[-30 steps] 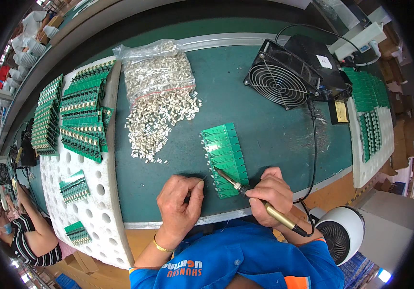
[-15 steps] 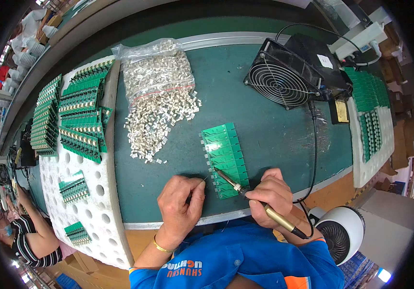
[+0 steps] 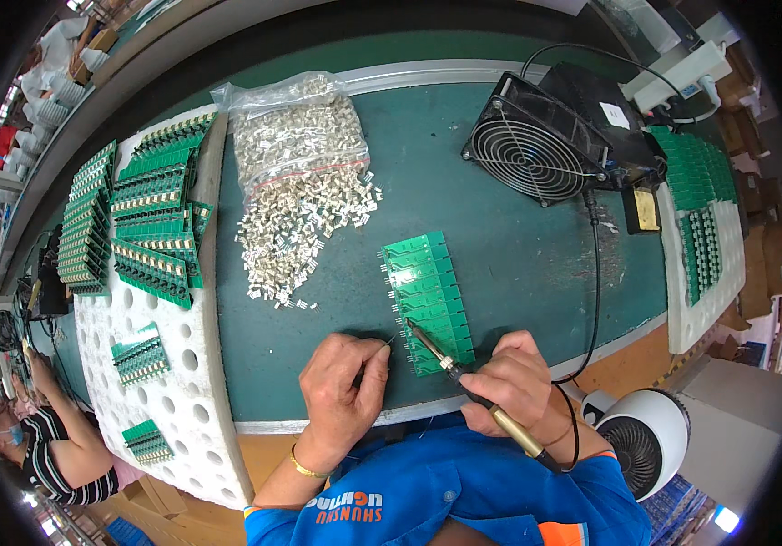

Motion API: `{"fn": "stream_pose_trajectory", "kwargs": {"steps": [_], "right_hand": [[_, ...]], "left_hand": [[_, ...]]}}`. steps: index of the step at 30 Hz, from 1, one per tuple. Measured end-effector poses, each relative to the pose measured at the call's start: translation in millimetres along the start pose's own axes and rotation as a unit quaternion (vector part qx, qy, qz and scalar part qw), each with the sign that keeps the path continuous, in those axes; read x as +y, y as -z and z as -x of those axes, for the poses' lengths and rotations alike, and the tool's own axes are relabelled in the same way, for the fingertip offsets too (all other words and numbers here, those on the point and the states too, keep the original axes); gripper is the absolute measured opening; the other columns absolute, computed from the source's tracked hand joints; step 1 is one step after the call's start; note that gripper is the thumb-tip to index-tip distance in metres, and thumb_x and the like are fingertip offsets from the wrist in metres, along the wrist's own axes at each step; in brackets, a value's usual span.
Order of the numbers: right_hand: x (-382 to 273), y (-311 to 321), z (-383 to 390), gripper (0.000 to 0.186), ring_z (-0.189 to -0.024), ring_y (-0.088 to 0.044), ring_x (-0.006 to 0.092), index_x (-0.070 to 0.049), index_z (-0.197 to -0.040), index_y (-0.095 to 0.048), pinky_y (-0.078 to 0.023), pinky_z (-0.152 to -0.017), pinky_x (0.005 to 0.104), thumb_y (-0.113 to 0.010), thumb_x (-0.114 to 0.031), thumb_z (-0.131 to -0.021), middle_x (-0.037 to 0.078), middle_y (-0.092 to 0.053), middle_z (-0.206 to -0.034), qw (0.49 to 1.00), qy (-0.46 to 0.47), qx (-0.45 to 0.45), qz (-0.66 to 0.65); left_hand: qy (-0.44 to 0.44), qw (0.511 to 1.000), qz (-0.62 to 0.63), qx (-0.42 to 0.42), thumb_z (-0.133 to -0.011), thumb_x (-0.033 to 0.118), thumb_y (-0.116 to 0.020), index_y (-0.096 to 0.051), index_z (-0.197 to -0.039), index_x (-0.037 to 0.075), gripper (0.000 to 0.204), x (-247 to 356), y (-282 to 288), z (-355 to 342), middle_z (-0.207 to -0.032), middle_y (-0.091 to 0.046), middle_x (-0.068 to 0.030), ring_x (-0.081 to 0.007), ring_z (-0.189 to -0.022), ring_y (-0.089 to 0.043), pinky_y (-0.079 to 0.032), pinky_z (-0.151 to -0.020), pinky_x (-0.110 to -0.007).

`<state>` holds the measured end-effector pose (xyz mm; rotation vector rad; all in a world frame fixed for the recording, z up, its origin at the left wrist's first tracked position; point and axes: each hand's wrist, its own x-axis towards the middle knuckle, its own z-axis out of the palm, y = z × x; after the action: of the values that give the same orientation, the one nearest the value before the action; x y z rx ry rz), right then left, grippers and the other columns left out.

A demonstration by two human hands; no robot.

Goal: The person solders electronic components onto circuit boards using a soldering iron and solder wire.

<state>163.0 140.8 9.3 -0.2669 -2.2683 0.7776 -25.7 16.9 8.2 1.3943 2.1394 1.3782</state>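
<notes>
A green circuit board panel [image 3: 427, 296] lies on the dark green bench mat, with small white connectors along its left edge. My right hand [image 3: 509, 382] grips a soldering iron [image 3: 516, 431] with a gold handle, its tip on the board's left side. Beside that edge, my left hand [image 3: 345, 382] pinches a thin wire [image 3: 394, 338], most likely solder, whose end points at the iron's tip. Whether wire and tip touch is too small to tell. Beyond the board, loose white connectors [image 3: 286, 246] spill from a clear plastic bag [image 3: 300, 127].
A black fan [image 3: 536, 150] stands at the back right, with a yellow sponge [image 3: 645, 209] beside it. The iron's cord [image 3: 596, 273] runs along the right. White foam trays [image 3: 195, 364] hold stacked boards [image 3: 154, 205] at the left. A co-worker [image 3: 68, 446] sits far left.
The soldering iron's tip has shifted slightly right and down along the board, and its handle has swung a little left with my right hand. My left hand has hardly moved.
</notes>
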Motion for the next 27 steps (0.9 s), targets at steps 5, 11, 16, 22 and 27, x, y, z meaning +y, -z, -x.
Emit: {"fn": "stream_pose_trajectory", "kwargs": {"steps": [5, 11, 16, 22, 27], "right_hand": [[-2.4, -1.1, 3.6, 0.033, -0.056, -0.055, 0.0194, -0.006, -0.096, -0.068, -0.047, -0.064, 0.0345, -0.081, -0.030, -0.077, 0.002, -0.058, -0.067, 1.000, 0.015, -0.011, 0.021], [-5.8, -2.6, 4.6, 0.039, -0.057, -0.056, 0.0198, -0.006, -0.096, -0.068, -0.050, -0.068, 0.0355, -0.084, -0.034, -0.074, 0.002, -0.058, -0.067, 0.999, 0.016, -0.021, 0.032], [-5.8, -4.3, 5.2, 0.039, -0.058, -0.056, 0.0186, -0.006, -0.096, -0.068, -0.051, -0.067, 0.0355, -0.084, -0.035, -0.075, 0.001, -0.058, -0.067, 0.999, 0.016, -0.010, 0.038], [-6.4, -2.6, 4.3, 0.039, -0.058, -0.057, 0.0185, -0.007, -0.096, -0.068, -0.051, -0.067, 0.0350, -0.084, -0.035, -0.075, 0.001, -0.058, -0.066, 0.999, 0.014, -0.018, 0.033], [-4.0, -1.9, 7.0, 0.035, -0.056, -0.055, 0.0183, -0.007, -0.097, -0.067, -0.050, -0.066, 0.0345, -0.081, -0.031, -0.078, 0.001, -0.057, -0.066, 0.999, 0.023, -0.015, 0.029]], "left_hand": [[-0.010, 1.000, 0.003, 0.000, -0.082, -0.003, -0.072, -0.068, -0.083, -0.001, 0.006, -1.1, -0.6, -0.5, -0.072, -0.061, -0.0083, -0.0182, -0.062, -0.056, -0.044, -0.054, -0.029], [0.003, 1.000, 0.006, -0.008, -0.082, -0.003, -0.072, -0.068, -0.084, -0.001, 0.005, 0.1, 0.6, -0.4, -0.073, -0.062, -0.0085, -0.0185, -0.062, -0.057, -0.044, -0.054, -0.029], [-0.002, 1.000, 0.005, -0.007, -0.083, -0.003, -0.072, -0.068, -0.084, -0.001, 0.005, -1.0, -0.5, -1.7, -0.072, -0.061, -0.0082, -0.0183, -0.062, -0.056, -0.044, -0.054, -0.030], [-0.006, 1.000, -0.001, 0.000, -0.083, -0.003, -0.071, -0.068, -0.083, 0.000, 0.005, -0.6, -1.5, -4.1, -0.072, -0.062, -0.0085, -0.0186, -0.063, -0.057, -0.044, -0.055, -0.030], [0.020, 1.000, -0.003, -0.005, -0.079, -0.004, -0.073, -0.069, -0.084, 0.001, 0.008, 1.7, 0.1, -2.8, -0.075, -0.064, -0.0112, -0.0260, -0.066, -0.061, -0.049, -0.059, -0.035]]}}
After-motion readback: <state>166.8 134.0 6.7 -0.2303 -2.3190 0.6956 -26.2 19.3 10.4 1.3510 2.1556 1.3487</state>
